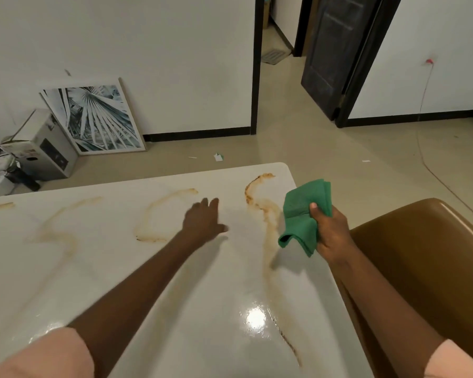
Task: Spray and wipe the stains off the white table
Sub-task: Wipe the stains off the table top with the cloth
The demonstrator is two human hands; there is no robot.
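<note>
The white table (pixel 115 268) carries several brown smears. A long curving stain (pixel 268 222) runs from the far right corner toward me, and a looped stain (pixel 156 214) lies left of it, with fainter ones further left. My left hand (pixel 204 221) stretches out flat over the table between those two stains, fingers straight; it is blurred. My right hand (pixel 329 233) is held above the table's right edge and grips a folded green cloth (pixel 303 211). No spray bottle is in view.
A brown chair (pixel 426 263) stands against the table's right side. Beyond the far edge is beige floor with a framed palm print (pixel 96 118) and a white box (pixel 43 145) against the wall. A dark door (pixel 336 50) stands open at the back right.
</note>
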